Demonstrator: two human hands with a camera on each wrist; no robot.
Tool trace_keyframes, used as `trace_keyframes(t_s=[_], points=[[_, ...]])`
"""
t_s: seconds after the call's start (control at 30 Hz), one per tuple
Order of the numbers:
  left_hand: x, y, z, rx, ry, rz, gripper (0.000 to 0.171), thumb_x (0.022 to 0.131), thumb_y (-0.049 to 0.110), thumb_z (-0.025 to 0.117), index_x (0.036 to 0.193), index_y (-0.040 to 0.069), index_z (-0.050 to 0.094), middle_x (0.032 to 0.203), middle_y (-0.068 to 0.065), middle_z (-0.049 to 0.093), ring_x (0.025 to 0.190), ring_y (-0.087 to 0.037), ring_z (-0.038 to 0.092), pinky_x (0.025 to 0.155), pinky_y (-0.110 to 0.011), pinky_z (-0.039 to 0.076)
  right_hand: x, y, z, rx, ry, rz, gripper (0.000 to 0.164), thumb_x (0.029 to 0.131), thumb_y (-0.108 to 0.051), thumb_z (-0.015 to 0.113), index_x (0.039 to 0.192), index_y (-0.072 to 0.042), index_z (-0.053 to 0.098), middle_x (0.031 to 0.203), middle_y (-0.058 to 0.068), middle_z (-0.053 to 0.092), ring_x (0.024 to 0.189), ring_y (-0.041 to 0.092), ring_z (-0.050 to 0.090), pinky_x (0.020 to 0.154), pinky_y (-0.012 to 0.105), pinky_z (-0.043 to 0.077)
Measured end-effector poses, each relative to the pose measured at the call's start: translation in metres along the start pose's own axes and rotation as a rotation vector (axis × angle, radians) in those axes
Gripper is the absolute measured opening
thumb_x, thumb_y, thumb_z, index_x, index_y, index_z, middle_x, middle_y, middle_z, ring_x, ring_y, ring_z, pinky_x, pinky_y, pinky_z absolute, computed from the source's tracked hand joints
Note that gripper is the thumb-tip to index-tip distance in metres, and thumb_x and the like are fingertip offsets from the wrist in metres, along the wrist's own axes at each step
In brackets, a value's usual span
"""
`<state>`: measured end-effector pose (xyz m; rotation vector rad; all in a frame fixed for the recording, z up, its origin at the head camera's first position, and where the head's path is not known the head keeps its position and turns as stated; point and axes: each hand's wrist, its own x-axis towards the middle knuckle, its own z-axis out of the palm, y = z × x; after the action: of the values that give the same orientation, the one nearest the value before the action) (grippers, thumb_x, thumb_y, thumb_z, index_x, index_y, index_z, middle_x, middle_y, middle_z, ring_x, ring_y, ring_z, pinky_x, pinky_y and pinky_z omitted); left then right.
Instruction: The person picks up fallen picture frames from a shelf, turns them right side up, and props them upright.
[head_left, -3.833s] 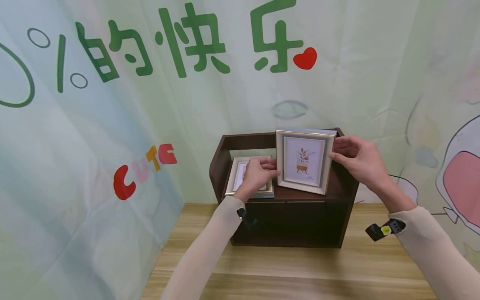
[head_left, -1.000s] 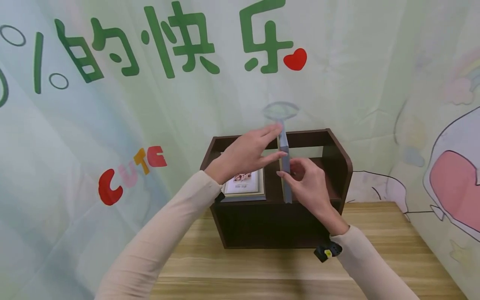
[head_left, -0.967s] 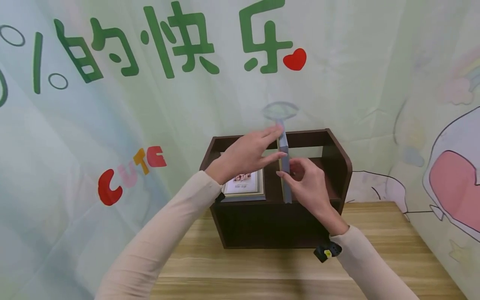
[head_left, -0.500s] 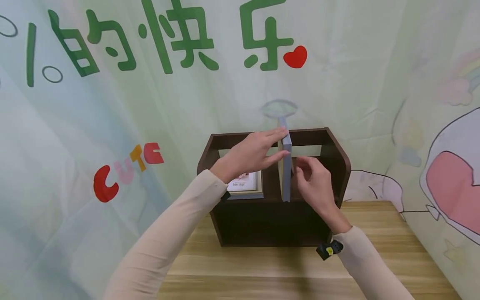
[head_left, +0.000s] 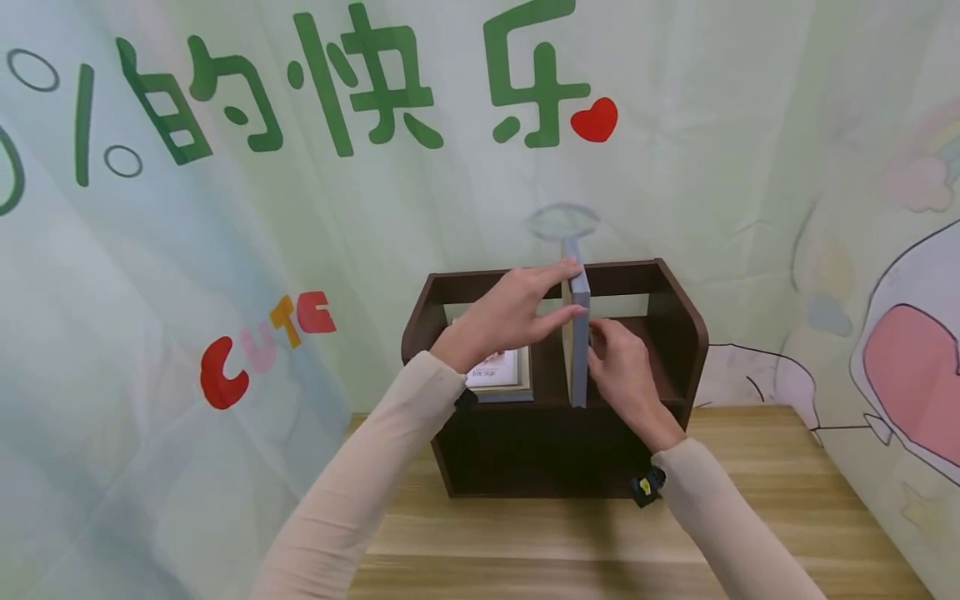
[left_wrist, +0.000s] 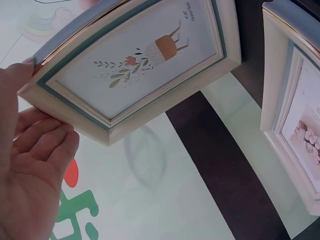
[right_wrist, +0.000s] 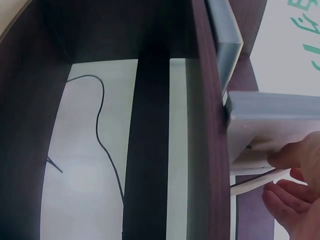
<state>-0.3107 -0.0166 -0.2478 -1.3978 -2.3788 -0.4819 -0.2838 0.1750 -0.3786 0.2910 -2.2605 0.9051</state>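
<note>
A cream picture frame [head_left: 580,354] with a blue-grey edge stands upright, edge-on to me, on the top shelf. My left hand [head_left: 506,310] grips its upper corner, thumb on the near edge and fingers over the top. In the left wrist view the picture frame [left_wrist: 132,70] shows a plant-in-pot print. My right hand [head_left: 628,367] is behind it. The right wrist view shows the frame's back [right_wrist: 272,112] and a thin pale stand leg [right_wrist: 252,185] between my right thumb and fingers. A second picture frame [head_left: 501,388] lies face up to the left, partly hidden by my left hand.
A dark brown shelf unit [head_left: 555,450] with raised sides and a back rail [head_left: 622,273] stands on the wood-grain tabletop [head_left: 465,550]. Printed cloth [head_left: 420,217] hangs close behind and beside it. A thin dark line [right_wrist: 100,135] shows through the lower compartment.
The upright frame has turned from facing me to edge-on. My left hand has moved onto its upper corner. My right hand drew slightly away from its back, then came in close again.
</note>
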Motion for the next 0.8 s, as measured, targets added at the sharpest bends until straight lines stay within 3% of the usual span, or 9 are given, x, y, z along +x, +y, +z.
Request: trace_keyframes(t_s=[0.2,0.47,0.67,0.8], points=[[0.001,0.002,0.0,-0.004,0.008,0.006,0.063,0.101,0.032,0.072,0.155,0.006,0.052,0.153,-0.011,0.061,0.13,-0.025,0.069,0.116,-0.037,0.051,0.0,0.007,-0.001,-0.037,0.057,-0.082,0.031,0.094,0.0,0.076,0.124,0.003,0.07,0.113,0.023,0.075,0.098,0.037,0.075,0.088,0.053,0.063],[0.0,0.004,0.001,-0.011,-0.007,-0.039,0.064,0.102,0.035,0.07,0.156,0.008,0.05,0.158,-0.01,0.055,0.144,-0.023,0.058,0.12,-0.036,0.047,-0.005,0.016,-0.005,-0.098,0.101,-0.189,0.034,0.097,0.004,0.07,0.13,0.0,0.071,0.119,0.021,0.077,0.097,0.037,0.079,0.086,0.051,0.063],[0.003,0.005,0.003,-0.029,-0.011,-0.039,0.064,0.102,0.034,0.07,0.156,0.008,0.05,0.16,-0.01,0.053,0.147,-0.023,0.054,0.122,-0.036,0.044,-0.011,0.023,-0.014,-0.235,0.147,-0.316,0.04,0.092,0.011,0.07,0.132,0.007,0.069,0.129,0.025,0.072,0.116,0.041,0.073,0.093,0.05,0.06],[0.011,0.009,0.006,-0.026,-0.031,-0.028,0.064,0.102,0.034,0.069,0.157,0.008,0.049,0.161,-0.011,0.052,0.15,-0.023,0.051,0.124,-0.036,0.042,-0.014,0.029,-0.019,-0.334,0.162,-0.368,0.045,0.088,0.016,0.071,0.132,0.008,0.069,0.13,0.026,0.072,0.116,0.04,0.074,0.091,0.05,0.061]])
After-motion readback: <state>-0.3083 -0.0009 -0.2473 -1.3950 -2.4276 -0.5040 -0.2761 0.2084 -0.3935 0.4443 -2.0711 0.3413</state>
